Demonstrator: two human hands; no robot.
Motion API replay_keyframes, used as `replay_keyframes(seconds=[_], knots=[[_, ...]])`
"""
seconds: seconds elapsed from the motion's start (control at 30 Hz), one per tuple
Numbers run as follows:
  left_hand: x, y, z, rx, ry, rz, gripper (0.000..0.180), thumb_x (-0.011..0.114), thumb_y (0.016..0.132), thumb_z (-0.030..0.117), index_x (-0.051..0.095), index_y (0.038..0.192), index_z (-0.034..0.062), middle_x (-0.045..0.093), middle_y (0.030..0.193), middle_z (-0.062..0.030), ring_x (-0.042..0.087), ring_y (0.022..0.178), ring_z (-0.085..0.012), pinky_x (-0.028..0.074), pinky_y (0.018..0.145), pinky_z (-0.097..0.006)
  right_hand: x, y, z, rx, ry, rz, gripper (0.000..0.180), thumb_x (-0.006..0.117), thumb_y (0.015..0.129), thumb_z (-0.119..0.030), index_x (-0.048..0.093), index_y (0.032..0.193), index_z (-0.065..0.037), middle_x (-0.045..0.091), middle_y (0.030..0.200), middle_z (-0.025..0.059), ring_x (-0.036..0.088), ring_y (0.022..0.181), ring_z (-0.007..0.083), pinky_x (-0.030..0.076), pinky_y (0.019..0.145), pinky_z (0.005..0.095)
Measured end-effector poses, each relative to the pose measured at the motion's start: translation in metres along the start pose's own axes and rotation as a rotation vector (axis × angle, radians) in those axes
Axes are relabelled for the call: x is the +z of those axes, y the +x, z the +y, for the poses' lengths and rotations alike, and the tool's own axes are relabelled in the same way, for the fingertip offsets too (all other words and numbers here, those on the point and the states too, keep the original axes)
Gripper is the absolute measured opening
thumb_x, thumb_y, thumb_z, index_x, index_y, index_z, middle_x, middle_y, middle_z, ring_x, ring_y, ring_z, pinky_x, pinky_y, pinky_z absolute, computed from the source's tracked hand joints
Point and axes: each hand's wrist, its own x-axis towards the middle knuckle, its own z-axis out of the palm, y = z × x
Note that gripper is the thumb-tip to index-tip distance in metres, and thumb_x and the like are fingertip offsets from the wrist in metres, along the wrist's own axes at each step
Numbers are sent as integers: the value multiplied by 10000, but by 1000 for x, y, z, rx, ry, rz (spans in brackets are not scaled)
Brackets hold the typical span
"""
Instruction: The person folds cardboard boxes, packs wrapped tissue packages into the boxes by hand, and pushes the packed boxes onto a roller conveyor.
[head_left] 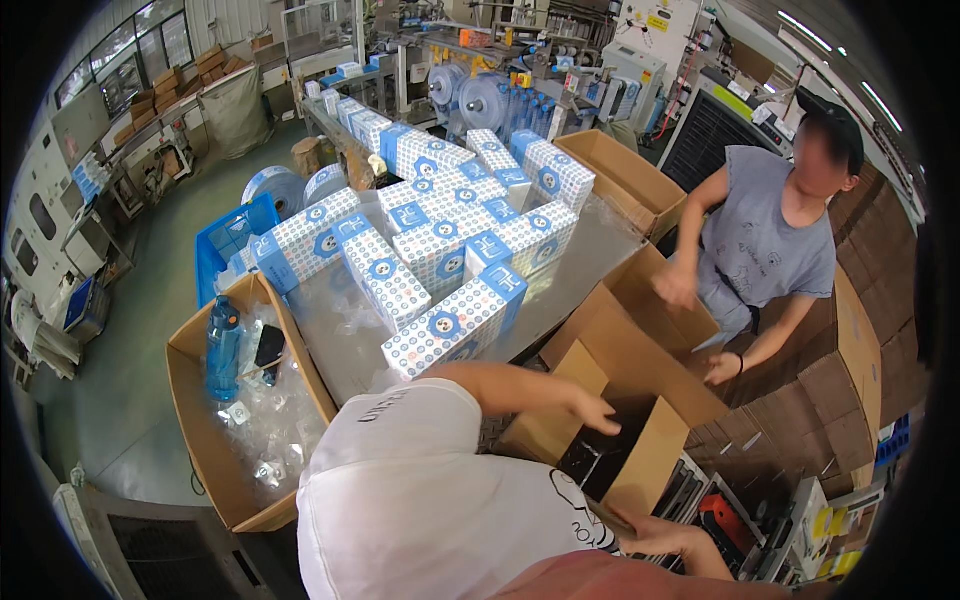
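My left hand (597,412) reaches across to the right over an open cardboard box (655,450). Its fingers are stretched out by the inner flap, and I see nothing held in it. Lower down, my right hand (655,535) grips the near edge of that box, fingers against the cardboard. The box's flaps stand up around a dark inside, where something black and shiny shows. Left of the box, white and blue patterned cartons (455,325) lie piled on a metal table (345,345).
Across from me a co-worker in a grey shirt (765,230) works at another open box (650,290). A carton at left (185,420) holds a blue bottle (223,350) and clear plastic. Behind it sits a blue crate (215,250). Machinery (490,95) stands at the back.
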Motion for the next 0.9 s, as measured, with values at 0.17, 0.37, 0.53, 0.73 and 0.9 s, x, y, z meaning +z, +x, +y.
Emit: replay_keyframes(seconds=[0.17,0.37,0.53,0.73,0.9], knots=[[-57,-30,21,-44,-545,-341,793,341,909,704,399,1440,119,444,1432,-165,318,1391,-269,196,1144,-445,-32,47,75,110,-185,557,768,813,701,-349,492,1271,52,669,1030,215,657,967,325,513,832,381],[41,-30,30,66,732,349,528,489,938,431,482,1369,128,391,1454,-154,322,1376,-301,250,1108,-506,-108,49,34,-74,-816,1518,914,816,642,-171,347,1409,-8,385,1403,240,359,1296,422,246,1112,535],[20,-44,34,100,749,1220,489,552,906,323,487,1348,124,345,1461,-196,361,1334,-351,269,1096,-522,-5,72,73,8,-723,1127,629,687,793,-179,441,1327,46,400,1392,243,351,1303,434,249,1112,514],[-26,-68,-16,-416,312,919,447,453,954,282,453,1397,226,231,1522,-221,413,1289,-389,368,1060,-411,-29,114,191,-188,492,1480,672,420,973,-462,322,1432,19,358,1468,177,373,1331,300,280,1099,390],[-41,-112,-115,-262,285,1140,409,343,1017,264,485,1375,126,442,1411,-198,460,1263,-340,366,1060,-359,133,297,314,-182,1839,963,707,423,909,-668,472,1225,-38,534,1097,128,515,961,221,405,816,350]])
